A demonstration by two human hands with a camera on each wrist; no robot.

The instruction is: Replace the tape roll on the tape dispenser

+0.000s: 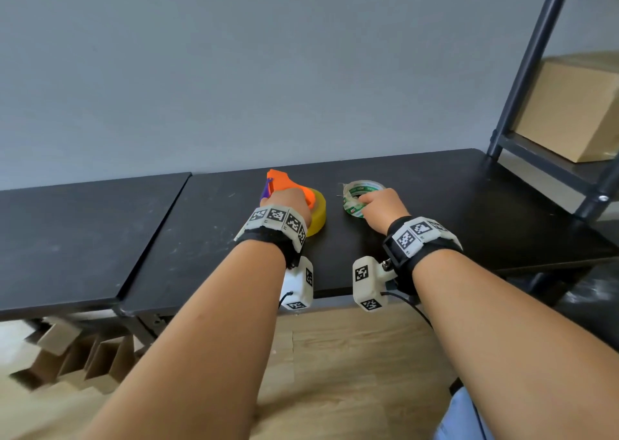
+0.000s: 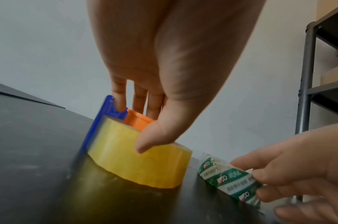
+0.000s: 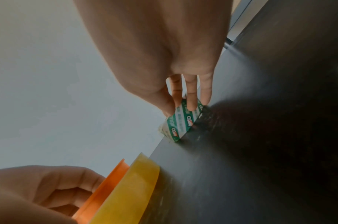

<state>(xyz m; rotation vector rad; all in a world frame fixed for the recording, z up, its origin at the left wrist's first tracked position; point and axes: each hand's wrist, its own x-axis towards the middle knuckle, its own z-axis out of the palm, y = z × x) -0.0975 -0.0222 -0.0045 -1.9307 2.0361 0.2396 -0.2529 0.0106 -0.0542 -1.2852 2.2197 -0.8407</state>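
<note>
Nearest, two bare forearms reach forward from the lower edge of the head view, each wrist strapped with a black band carrying white marker blocks. Beyond them lies the black, scuffed desk.

At about 11 o'clock from the desk's middle, the left hand sits over the orange plastic tape dispenser, which has a blue blade guard at its far-left end. The left wrist view shows its fingers curled down onto the dispenser's top and the thumb pressed against the yellow translucent tape roll mounted in it; dispenser and roll rest on the desk.

At about 1 o'clock, just beside that roll but apart from it, the right hand grasps the green-and-white wrapped tape roll, thumb on one side and fingers on the other, with the roll touching the desk.

Farther off, at 2 o'clock, a dark metal shelf frame rises from the desk's far-right corner, holding a brown cardboard box. A plain grey wall closes the back.
</note>
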